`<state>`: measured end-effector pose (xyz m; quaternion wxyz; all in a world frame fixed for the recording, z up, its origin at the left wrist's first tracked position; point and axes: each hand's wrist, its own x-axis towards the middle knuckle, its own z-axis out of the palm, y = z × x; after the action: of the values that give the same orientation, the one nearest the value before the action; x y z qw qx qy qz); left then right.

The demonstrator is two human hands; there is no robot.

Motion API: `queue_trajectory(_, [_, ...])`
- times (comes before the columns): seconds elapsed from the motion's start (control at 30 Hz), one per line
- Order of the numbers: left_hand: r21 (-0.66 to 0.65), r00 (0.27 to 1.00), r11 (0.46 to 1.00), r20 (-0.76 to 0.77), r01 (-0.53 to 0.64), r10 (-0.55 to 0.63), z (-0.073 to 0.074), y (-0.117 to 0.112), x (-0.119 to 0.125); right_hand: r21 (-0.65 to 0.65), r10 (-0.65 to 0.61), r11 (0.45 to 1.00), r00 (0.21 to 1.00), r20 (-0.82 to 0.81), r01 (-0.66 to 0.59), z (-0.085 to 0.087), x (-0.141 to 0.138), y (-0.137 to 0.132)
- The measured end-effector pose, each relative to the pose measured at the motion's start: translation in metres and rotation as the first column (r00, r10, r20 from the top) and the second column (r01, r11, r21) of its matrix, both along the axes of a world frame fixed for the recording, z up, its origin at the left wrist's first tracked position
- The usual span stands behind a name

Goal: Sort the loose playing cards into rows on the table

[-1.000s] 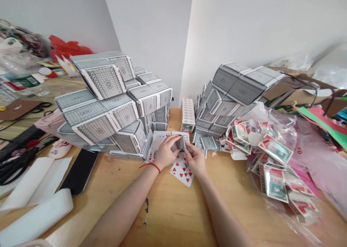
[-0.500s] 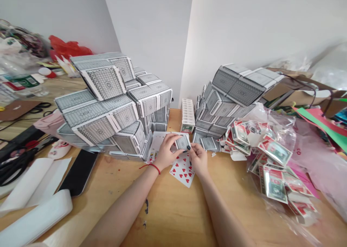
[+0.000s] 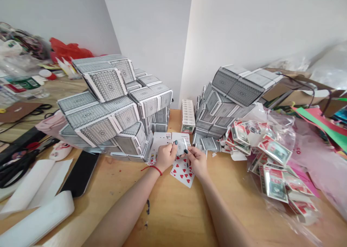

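Between my two hands is a grey-backed playing card, its patterned back facing me. My left hand, with a red string at the wrist, pinches the card's left side. My right hand grips its right edge between thumb and fingers; dark polish shows on the nails. Whether it is one card or a few together I cannot tell. Below the hands, face-up heart cards lie on the wooden table. More face-up cards lie just behind my left hand.
Tall stacks of boxes made from cards rise at the left and the right. A row of card packs stands between them. Opened card packs lie on plastic at right. A black phone and scissors lie at left.
My left fingers have drawn in from the card's far edge to a pinch at its left side. The card sits slightly lower and is tilted differently. My right hand stays on it.
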<state>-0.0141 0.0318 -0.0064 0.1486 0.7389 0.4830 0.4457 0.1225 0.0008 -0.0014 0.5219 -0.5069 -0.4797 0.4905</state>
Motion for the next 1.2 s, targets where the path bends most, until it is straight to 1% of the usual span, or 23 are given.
queue_trajectory(0.07, [-0.029,0.999,0.999,0.038,0.034,-0.033,0.001,-0.002,0.0,0.005,-0.04,0.999,0.999,-0.027,0.04,0.001,0.001,0.0])
queue_trajectory(0.1, [-0.035,0.997,0.998,0.058,0.059,-0.057,0.001,-0.004,0.0,0.009,-0.087,0.996,0.995,-0.049,0.087,0.001,0.002,0.0])
queue_trajectory(0.17, [-0.033,0.992,0.995,0.091,0.094,-0.091,0.001,-0.006,-0.001,0.012,-0.232,0.972,0.968,-0.096,0.234,0.001,0.007,0.0])
queue_trajectory(0.23, [-0.022,0.989,0.995,0.112,0.101,-0.097,0.0,-0.008,-0.002,0.006,-0.407,0.912,0.905,-0.127,0.411,0.0,0.013,0.0])
queue_trajectory(0.3, [-0.009,0.99,0.996,0.112,0.084,-0.083,0.0,-0.008,-0.002,0.017,-0.575,0.815,0.811,-0.108,0.58,-0.002,0.02,0.0])
queue_trajectory(0.37, [0.012,0.992,0.996,0.087,0.088,-0.088,0.0,-0.007,-0.002,0.021,-0.68,0.73,0.728,-0.085,0.683,-0.004,0.027,0.0])
queue_trajectory(0.4, [0.03,0.993,0.995,0.066,0.096,-0.098,0.0,-0.006,-0.002,0.024,-0.714,0.696,0.695,-0.081,0.717,-0.004,0.029,0.0])
queue_trajectory(0.47, [0.074,0.991,0.988,0.007,0.136,-0.137,0.001,-0.006,-0.002,0.03,-0.75,0.658,0.658,-0.069,0.753,-0.005,0.034,0.0])
queue_trajectory(0.53, [0.113,0.981,0.975,-0.059,0.189,-0.184,0.002,-0.007,-0.001,0.028,-0.761,0.649,0.649,-0.016,0.761,-0.007,0.038,0.0])
queue_trajectory(0.6, [0.132,0.969,0.963,-0.111,0.233,-0.219,0.004,-0.008,-0.001,0.008,-0.766,0.64,0.638,0.076,0.768,-0.009,0.044,0.0])
queue_trajectory(0.73, [0.14,0.963,0.958,-0.132,0.251,-0.234,0.005,-0.011,0.0,0.028,-0.793,0.571,0.542,0.279,0.821,-0.016,0.058,0.0])
queue_trajectory(0.77, [0.14,0.964,0.958,-0.128,0.25,-0.233,0.005,-0.012,0.0,0.047,-0.798,0.552,0.511,0.319,0.833,-0.017,0.06,0.0])
queue_trajectory(0.83, [0.138,0.966,0.96,-0.122,0.245,-0.229,0.005,-0.012,0.0,0.136,-0.82,0.519,0.447,0.356,0.844,-0.017,0.063,-0.001])
queue_trajectory(0.87, [0.136,0.967,0.961,-0.123,0.241,-0.225,0.005,-0.012,0.0,0.198,-0.827,0.518,0.428,0.364,0.832,-0.017,0.063,-0.001])
queue_trajectory(0.9, [0.134,0.967,0.962,-0.127,0.237,-0.221,0.005,-0.012,0.0,0.272,-0.825,0.533,0.421,0.377,0.801,-0.016,0.061,-0.001])
queue_trajectory(0.97, [0.13,0.967,0.964,-0.138,0.233,-0.215,0.004,-0.011,0.0,0.435,-0.79,0.603,0.423,0.444,0.669,-0.014,0.057,0.0])
queue_trajectory(1.03, [0.13,0.966,0.964,-0.145,0.234,-0.214,0.004,-0.011,0.0,0.556,-0.738,0.673,0.391,0.549,0.488,-0.014,0.053,0.002])
queue_trajectory(1.07, [0.131,0.965,0.963,-0.147,0.235,-0.216,0.004,-0.011,0.0,0.585,-0.722,0.691,0.358,0.592,0.425,-0.015,0.052,0.004])
queue_trajectory(1.1, [0.131,0.965,0.963,-0.148,0.235,-0.216,0.003,-0.01,0.0,0.599,-0.712,0.701,0.325,0.623,0.387,-0.017,0.052,0.006])
queue_trajectory(1.13, [0.131,0.965,0.963,-0.148,0.236,-0.216,0.003,-0.01,0.0,0.598,-0.708,0.702,0.295,0.641,0.386,-0.02,0.054,0.008])
queue_trajectory(1.2, [0.129,0.964,0.962,-0.148,0.239,-0.22,0.002,-0.01,0.001,0.592,-0.696,0.713,0.272,0.665,0.376,-0.025,0.059,0.011])
